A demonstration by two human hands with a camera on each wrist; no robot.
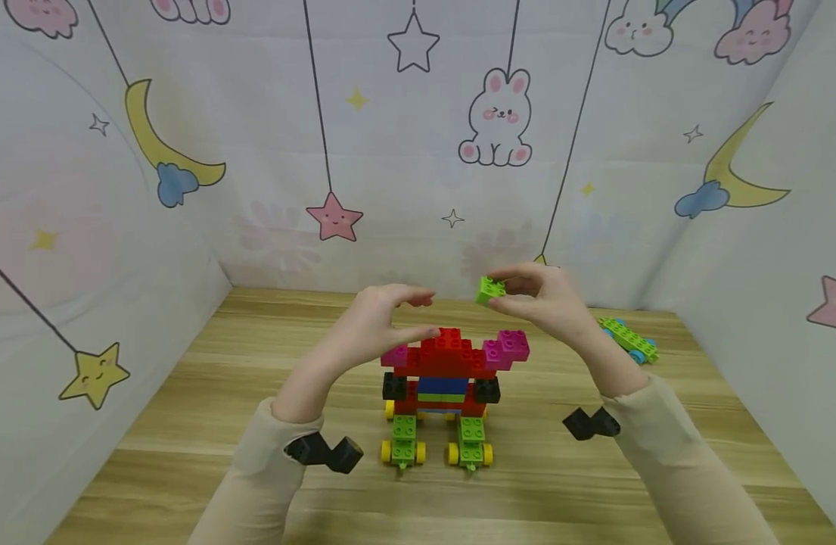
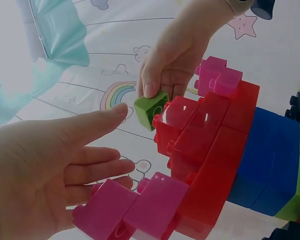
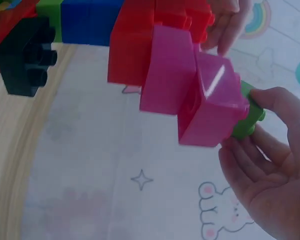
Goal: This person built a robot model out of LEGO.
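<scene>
Between thumb and fingers my right hand (image 1: 543,301) pinches a light green toy brick (image 1: 489,291), held in the air above the right side of a built brick figure. That figure (image 1: 449,362) stands on the table, with red bricks on top, pink bricks (image 1: 506,348) at both sides, blue and green in the middle, black bricks (image 1: 487,390) and green feet on yellow wheels. My left hand (image 1: 380,325) hovers by its upper left part, thumb and fingers apart and holding nothing. In the left wrist view the left fingers (image 2: 97,167) are nearly straight behind the pink bricks.
A green wheeled brick base (image 1: 629,341) with blue wheels lies at the right rear of the wooden table (image 1: 268,333), partly behind the right forearm. Patterned cloth walls (image 1: 404,151) close off the back and both sides.
</scene>
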